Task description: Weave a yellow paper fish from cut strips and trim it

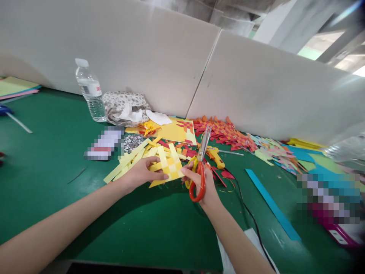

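Observation:
My left hand point(142, 172) is closed on a woven piece of yellow paper strips point(169, 166), thumb on top, held just above the green table point(57, 167). My right hand point(203, 183) grips red-and-yellow scissors point(201, 163) with fingers through the handles; the blades point up and away and look nearly closed. Its fingertips also touch the right edge of the woven piece. Loose yellow strips point(127, 160) fan out under my left hand.
A water bottle point(90, 91) and a crumpled patterned cloth point(125, 107) stand by the white partition point(171, 64). Orange-red woven pieces point(225, 133), pastel woven pieces point(273, 152), a blue strip point(270, 203), a yellow glue gun point(216, 156) with black cord point(251, 217) lie right.

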`<state>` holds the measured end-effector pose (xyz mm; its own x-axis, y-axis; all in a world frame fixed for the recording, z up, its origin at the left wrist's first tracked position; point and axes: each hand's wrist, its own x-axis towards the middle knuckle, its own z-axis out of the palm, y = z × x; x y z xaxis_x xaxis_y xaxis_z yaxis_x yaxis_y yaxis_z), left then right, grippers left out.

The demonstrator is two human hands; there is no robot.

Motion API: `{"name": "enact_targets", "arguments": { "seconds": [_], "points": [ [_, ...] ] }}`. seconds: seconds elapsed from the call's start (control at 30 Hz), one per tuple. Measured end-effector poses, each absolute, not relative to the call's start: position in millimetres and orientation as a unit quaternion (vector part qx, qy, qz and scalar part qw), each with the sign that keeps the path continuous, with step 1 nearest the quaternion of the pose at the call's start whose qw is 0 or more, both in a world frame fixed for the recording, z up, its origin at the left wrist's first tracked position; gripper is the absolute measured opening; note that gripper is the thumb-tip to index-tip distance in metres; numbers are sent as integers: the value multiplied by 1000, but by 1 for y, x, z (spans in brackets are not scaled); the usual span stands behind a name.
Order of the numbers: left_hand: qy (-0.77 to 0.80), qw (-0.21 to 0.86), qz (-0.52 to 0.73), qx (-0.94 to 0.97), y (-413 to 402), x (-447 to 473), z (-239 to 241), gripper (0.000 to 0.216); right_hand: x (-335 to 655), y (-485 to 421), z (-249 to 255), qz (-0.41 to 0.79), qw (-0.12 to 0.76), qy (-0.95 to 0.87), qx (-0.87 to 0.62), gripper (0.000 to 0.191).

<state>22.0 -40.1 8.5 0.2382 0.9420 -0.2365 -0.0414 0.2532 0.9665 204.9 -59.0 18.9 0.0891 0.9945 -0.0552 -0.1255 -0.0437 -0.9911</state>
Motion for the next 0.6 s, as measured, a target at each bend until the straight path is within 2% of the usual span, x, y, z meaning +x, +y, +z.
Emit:
{"name": "enact_targets", "arguments": {
  "seconds": [0.07, 0.2, 0.6],
  "points": [
    [493, 643, 410, 420, -38, 22, 12, 50, 205, -59, 19, 523, 542, -429, -499, 29],
    [482, 648, 453, 377, -36, 21, 17, 54, 206, -58, 18, 533, 534, -430, -497, 25],
    [453, 651, 464, 394, -38, 23, 14, 52, 205, -56, 16, 518, 545, -424, -505, 28]
  ]
}}
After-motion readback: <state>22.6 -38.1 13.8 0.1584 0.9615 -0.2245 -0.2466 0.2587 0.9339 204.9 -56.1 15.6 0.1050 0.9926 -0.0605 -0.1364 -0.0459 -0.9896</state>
